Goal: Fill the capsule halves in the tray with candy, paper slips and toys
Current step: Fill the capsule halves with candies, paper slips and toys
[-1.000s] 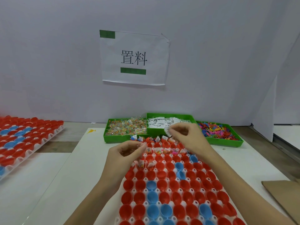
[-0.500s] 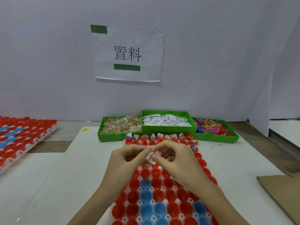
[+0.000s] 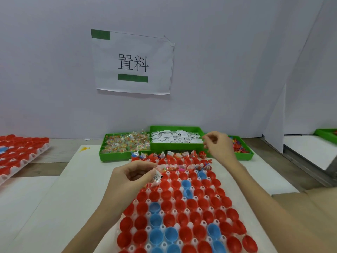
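A white tray [image 3: 172, 212] of red and blue capsule halves lies before me; its two far rows hold candy, slips and toys. My left hand [image 3: 132, 177] pinches a folded paper slip [image 3: 157, 177] over the tray's far left part. My right hand [image 3: 218, 146], fingers curled and with nothing visible in them, hovers beyond the tray's far right corner, between the slips bin and the toy bin. Three green bins stand at the back: candy [image 3: 125, 144], paper slips [image 3: 176, 137], coloured toys [image 3: 240, 149].
A second tray of red capsule halves [image 3: 19, 152] sits at far left. Brown cardboard [image 3: 310, 201] lies at right. A white partition [image 3: 275, 115] stands right of the bins, with another green bin [image 3: 326, 132] behind it. A labelled sheet [image 3: 133, 63] hangs on the wall.
The hands met over the tray and the slip passed from my right hand to my left. My right hand then moved back up toward the bins.
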Motion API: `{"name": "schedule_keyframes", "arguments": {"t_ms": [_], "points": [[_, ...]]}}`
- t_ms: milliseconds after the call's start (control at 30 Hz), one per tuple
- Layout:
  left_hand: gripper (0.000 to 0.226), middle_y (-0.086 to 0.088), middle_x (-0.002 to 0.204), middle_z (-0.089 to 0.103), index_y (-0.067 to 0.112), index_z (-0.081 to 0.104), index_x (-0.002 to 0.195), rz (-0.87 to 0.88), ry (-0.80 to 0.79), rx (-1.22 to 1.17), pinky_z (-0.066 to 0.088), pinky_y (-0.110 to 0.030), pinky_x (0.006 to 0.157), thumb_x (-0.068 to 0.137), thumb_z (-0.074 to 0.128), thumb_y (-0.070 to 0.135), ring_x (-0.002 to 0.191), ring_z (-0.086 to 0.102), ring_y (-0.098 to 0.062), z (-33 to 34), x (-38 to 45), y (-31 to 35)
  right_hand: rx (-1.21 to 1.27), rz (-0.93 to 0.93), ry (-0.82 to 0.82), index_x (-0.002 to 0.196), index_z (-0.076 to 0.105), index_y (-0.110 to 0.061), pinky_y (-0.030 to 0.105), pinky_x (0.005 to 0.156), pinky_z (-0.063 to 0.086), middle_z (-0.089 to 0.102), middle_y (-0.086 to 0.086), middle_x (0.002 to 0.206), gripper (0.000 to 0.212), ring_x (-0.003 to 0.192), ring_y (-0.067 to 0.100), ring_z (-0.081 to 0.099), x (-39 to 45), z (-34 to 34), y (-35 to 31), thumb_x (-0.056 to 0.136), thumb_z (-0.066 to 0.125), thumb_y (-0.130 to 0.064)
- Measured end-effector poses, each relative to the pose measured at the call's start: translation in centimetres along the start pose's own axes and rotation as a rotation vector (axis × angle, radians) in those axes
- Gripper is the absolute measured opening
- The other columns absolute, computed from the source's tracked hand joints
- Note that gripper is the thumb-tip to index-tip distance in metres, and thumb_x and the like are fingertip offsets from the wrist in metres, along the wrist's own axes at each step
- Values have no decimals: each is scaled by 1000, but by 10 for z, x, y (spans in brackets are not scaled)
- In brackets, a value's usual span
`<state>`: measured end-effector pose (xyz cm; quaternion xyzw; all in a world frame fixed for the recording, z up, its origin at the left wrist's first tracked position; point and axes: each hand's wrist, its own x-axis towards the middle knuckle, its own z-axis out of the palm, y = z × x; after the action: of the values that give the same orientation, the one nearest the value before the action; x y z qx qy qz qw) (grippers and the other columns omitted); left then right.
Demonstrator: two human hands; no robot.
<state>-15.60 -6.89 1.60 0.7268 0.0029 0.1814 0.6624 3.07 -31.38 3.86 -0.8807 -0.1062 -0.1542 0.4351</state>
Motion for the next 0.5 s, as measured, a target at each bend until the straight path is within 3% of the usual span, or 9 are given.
{"name": "schedule_keyframes", "arguments": {"t_ms": [100, 200, 333, 500], "points": [[17, 2, 91, 80, 25, 82, 92, -6, 7, 5, 58, -15, 74, 86, 79, 10, 86, 76, -14, -1, 1, -2, -266, 83, 56, 117, 73, -2, 37, 101, 50, 74, 15, 116, 21, 107, 27, 68, 37, -5, 47, 100, 60, -6], [19, 2, 91, 79, 26, 82, 91, 4, 20, 15, 58, -16, 75, 87, 78, 8, 85, 76, -14, -2, 2, -4, -439, 94, -97, 122, 72, -5, 37, 106, 46, 70, 15, 126, 26, 117, 28, 65, 54, -6, 73, 98, 63, -5], [19, 4, 92, 79, 29, 81, 91, 15, 33, 36, 59, -17, 77, 88, 77, 10, 87, 75, -13, -3, 3, -6, -525, 91, -233, 113, 77, -7, 39, 102, 52, 74, 14, 118, 22, 109, 27, 68, 72, -5, 74, 91, 74, -10], [23, 5, 92, 79, 33, 81, 89, 17, 16, 65, 59, -19, 78, 88, 77, 10, 89, 74, -13, -2, 2, -6, -503, 136, -225, 93, 79, -3, 33, 84, 55, 76, 14, 102, 9, 87, 21, 66, 78, -8, 75, 88, 78, -10]]}}
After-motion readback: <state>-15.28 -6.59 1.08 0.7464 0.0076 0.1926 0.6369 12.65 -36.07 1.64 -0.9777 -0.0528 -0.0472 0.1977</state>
